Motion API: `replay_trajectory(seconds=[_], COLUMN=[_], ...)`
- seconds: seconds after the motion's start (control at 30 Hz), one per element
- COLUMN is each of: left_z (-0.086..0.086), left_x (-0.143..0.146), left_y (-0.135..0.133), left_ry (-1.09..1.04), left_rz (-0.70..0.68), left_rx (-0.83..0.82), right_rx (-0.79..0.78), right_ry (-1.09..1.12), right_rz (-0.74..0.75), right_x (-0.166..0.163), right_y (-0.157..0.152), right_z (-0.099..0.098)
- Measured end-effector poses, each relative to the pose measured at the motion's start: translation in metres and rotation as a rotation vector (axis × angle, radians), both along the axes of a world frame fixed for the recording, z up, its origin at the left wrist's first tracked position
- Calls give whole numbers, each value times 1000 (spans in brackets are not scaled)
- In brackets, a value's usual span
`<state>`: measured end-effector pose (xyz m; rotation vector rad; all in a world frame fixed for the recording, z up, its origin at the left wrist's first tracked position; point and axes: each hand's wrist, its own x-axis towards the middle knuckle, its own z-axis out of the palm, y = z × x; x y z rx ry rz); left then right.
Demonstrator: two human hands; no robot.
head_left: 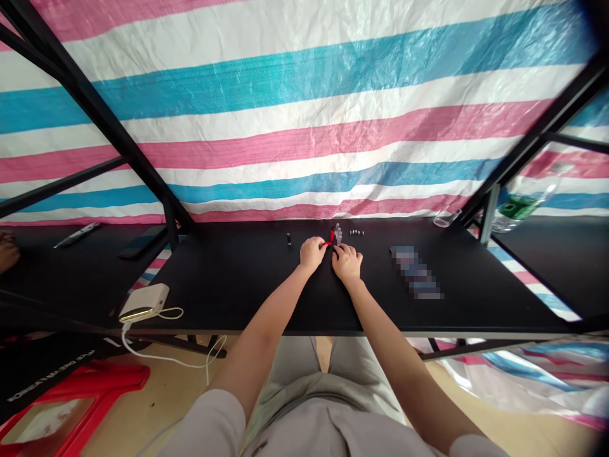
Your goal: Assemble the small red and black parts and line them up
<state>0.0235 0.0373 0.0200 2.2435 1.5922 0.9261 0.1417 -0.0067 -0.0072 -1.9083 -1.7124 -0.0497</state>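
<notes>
Near the back of the black table (266,279) my two hands work close together. My left hand (313,254) is closed, its thumb and fingertips pinching a small red piece (332,235). Beside that piece stands a cluster of clear, knobbly plastic bits (338,233); whether the two are joined I cannot tell. My right hand (347,261) rests just in front of the clear bits with curled fingers, and what its fingertips grip is hidden. To the right lie several small shiny metal pieces (356,233) in a row. A short black cylinder (288,239) stands left of my hands.
A pixelated flat object (416,273) lies on the right. At the left front edge sits a white power bank (145,302) with a cable hanging down. A clear bottle (523,203) stands far right, beyond the black frame. Another person's hand (8,251) shows far left.
</notes>
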Motion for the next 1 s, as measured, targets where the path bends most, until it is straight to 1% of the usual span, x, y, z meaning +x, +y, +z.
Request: replay_trajectory(seconds=[0.13, 0.23, 0.33, 0.43, 0.57, 0.7, 0.87, 1.0], left_z=[-10, -16, -18, -18, -18, -21, -23, -21], left_x=[-7, -15, -24, -31, -36, -36, -37, -37], left_y=[-1, -9, -23, -35, -41, -39, -39, -41], left_ry=[-255, -452, -629, -743, -849, -898, -920, -928], left_rz=[95, 148, 171, 201, 249, 235, 240, 244], left_rx=[-97, -131, -133, -109, -99, -96, -73, -75], right_rx=[5, 0, 5, 42, 162, 238, 257, 255], right_ry=[-4, -4, -12, -11, 18, 58, 70, 81], right_rz=[2, 2, 10, 45, 186, 319, 388, 406], right_x=[0, -1, -2, -2, -1, 0, -1, -3], right_y=[1, 1, 0, -2, -6, -9, -10, -10], right_z=[0, 0, 2, 4, 10, 15, 15, 16])
